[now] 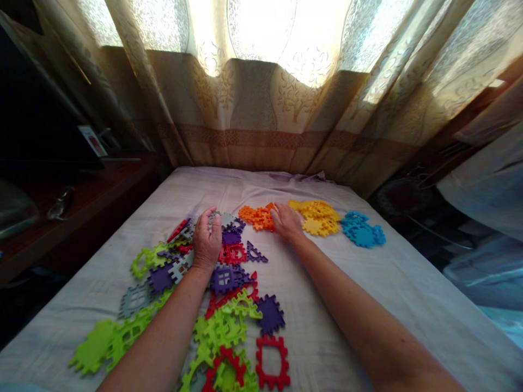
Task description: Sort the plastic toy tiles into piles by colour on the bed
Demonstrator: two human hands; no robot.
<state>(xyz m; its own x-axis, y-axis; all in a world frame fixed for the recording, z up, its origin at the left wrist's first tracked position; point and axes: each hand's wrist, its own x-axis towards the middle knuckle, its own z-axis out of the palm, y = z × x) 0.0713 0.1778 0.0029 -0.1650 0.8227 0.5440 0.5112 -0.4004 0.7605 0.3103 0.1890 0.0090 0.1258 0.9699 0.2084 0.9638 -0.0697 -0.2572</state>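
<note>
My left hand [206,242] is over the mixed pile of toothed plastic building pieces, its thumb and fingers apart. A round grey piece [226,219] lies right beside its thumb; whether the fingertips touch it is unclear. My right hand [289,222] is at the right end of a small heap of orange pieces [257,216], its thumb and fingers closed on an orange one. Around my left hand lie a purple piece [231,238], a red window piece [233,253] and a purple triangle frame [255,253].
Beyond my right hand are a yellow heap [321,226] and a blue heap [363,233]. Lime green pieces [218,329], a red square frame [272,361] and a purple square [270,314] lie nearer me on the pale sheet [327,337]. A curtain [253,109] hangs behind.
</note>
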